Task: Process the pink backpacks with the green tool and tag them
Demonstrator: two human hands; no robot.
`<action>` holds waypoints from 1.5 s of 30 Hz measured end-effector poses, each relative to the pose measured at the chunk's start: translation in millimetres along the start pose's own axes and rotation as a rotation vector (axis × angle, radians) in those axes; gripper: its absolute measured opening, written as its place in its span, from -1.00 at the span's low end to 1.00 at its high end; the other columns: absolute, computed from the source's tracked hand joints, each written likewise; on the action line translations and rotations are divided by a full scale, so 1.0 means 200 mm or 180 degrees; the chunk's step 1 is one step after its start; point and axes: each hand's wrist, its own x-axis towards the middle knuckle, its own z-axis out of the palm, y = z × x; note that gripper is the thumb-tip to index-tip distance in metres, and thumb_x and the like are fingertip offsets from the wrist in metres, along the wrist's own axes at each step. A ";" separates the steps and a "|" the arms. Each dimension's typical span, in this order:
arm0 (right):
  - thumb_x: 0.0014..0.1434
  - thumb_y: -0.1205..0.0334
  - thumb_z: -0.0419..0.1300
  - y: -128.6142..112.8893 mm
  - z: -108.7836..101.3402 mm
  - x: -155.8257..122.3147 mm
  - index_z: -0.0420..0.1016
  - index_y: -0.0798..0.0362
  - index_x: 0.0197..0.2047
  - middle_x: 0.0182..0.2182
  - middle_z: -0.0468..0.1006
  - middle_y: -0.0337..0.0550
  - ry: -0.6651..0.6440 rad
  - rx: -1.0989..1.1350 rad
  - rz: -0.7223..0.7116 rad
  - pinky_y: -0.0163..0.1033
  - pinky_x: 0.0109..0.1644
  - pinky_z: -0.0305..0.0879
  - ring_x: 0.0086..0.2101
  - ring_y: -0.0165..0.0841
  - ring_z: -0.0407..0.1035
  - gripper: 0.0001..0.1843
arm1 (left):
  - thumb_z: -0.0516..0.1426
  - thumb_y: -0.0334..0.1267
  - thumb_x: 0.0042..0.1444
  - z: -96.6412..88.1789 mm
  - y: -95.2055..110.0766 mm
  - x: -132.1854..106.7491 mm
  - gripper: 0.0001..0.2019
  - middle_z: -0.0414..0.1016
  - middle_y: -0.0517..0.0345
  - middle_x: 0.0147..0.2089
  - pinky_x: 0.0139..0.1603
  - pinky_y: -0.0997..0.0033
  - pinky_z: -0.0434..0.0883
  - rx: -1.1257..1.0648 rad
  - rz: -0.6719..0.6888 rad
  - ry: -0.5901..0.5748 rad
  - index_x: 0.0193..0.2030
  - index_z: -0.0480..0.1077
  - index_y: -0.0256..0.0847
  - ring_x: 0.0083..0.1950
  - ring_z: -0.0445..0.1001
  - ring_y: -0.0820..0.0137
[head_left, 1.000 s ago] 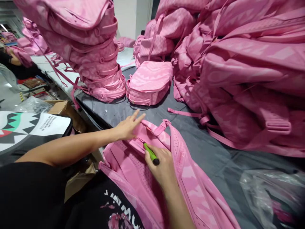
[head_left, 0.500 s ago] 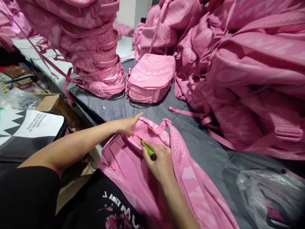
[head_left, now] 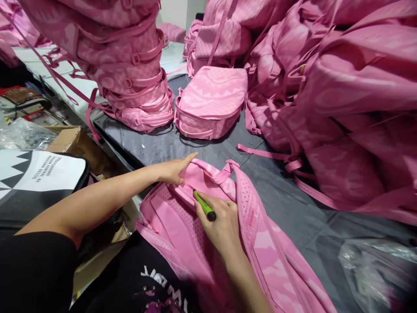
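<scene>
Spreading out on my feed, the grey-covered table (head_left: 302,217) bears the pink backpack (head_left: 192,243) at its near side. My left hand (head_left: 176,170) touches the backpack's upper edge, thumb apart from fingers; I can't tell whether it pinches anything. My right hand (head_left: 221,221) is curled around the green-handled tool (head_left: 204,205).

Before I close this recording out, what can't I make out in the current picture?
All in the head view:
- Green-handled tool: its tip is too small to tell whether it touches the backpack.
- Right hand: some fingers are hidden behind the hand itself.
- That backpack's lower end: cut off by the bottom edge.
- Left stack of bags: top cut off by the upper edge.
- Clear plastic: contents blurred.
</scene>
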 end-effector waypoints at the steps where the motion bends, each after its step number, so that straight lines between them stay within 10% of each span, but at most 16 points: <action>1: 0.25 0.21 0.18 0.00 0.00 0.00 0.56 0.02 -0.06 -0.24 0.65 -0.18 -0.0021 0.0013 0.0032 -0.17 -0.11 0.06 -0.27 -0.31 0.50 -0.78 | 0.21 -0.32 -0.01 0.00 0.00 0.00 0.07 0.33 -0.22 0.20 -0.02 0.34 0.37 0.0007 -0.0032 -0.0002 0.45 -0.49 -0.23 0.03 0.43 0.22; 15: 0.25 0.18 0.14 -0.05 0.02 0.04 0.58 0.02 -0.10 -0.28 0.65 -0.13 -0.0051 -0.0074 0.0192 -0.14 -0.10 0.19 -0.29 -0.28 0.51 -0.76 | 0.21 -0.37 0.01 -0.01 0.04 0.01 0.08 0.39 -0.11 0.14 -0.07 0.42 0.37 0.0098 -0.0158 -0.0086 0.45 -0.52 -0.18 0.00 0.47 0.28; 23: 0.22 0.39 0.07 -0.09 -0.26 0.16 0.42 0.08 -0.16 -0.23 0.57 -0.06 0.1040 -0.0802 -0.0795 -0.19 -0.08 0.29 -0.20 -0.29 0.47 -0.85 | 0.20 -0.37 0.02 0.01 0.03 0.01 0.08 0.41 -0.06 0.10 -0.08 0.43 0.35 0.0194 -0.0118 -0.0011 0.44 -0.55 -0.17 -0.02 0.45 0.30; 27: 0.26 0.31 0.08 -0.06 -0.23 0.28 0.41 0.10 -0.28 -0.43 0.49 -0.11 0.0021 -0.2301 -0.0992 -0.26 -0.43 0.07 -0.52 -0.36 0.33 -0.90 | 0.17 -0.39 0.02 0.02 0.01 0.01 0.06 0.43 -0.05 0.06 -0.13 0.46 0.35 0.0049 0.0059 0.0038 0.44 -0.55 -0.18 -0.06 0.45 0.33; 32: 0.27 0.41 -0.03 -0.09 0.02 0.44 0.38 0.16 -0.22 -0.35 0.50 0.03 -0.1524 -0.2491 -0.0815 -0.23 -0.44 -0.03 -0.44 -0.28 0.42 -0.83 | 0.13 -0.48 -0.02 0.01 -0.02 0.04 0.05 0.42 -0.05 0.04 -0.19 0.50 0.33 -0.0087 0.0208 0.0000 0.45 -0.52 -0.22 -0.14 0.46 0.37; 45: 0.29 0.31 0.04 -0.03 0.08 0.51 0.37 0.13 -0.06 -0.28 0.59 0.00 -0.1586 -0.1969 0.0070 -0.24 -0.41 0.11 -0.30 -0.19 0.52 -0.82 | 0.18 -0.32 0.05 0.00 0.08 0.05 0.10 0.35 -0.16 0.13 -0.25 0.43 0.34 0.0568 -0.0569 -0.0202 0.42 -0.67 -0.10 -0.12 0.50 0.27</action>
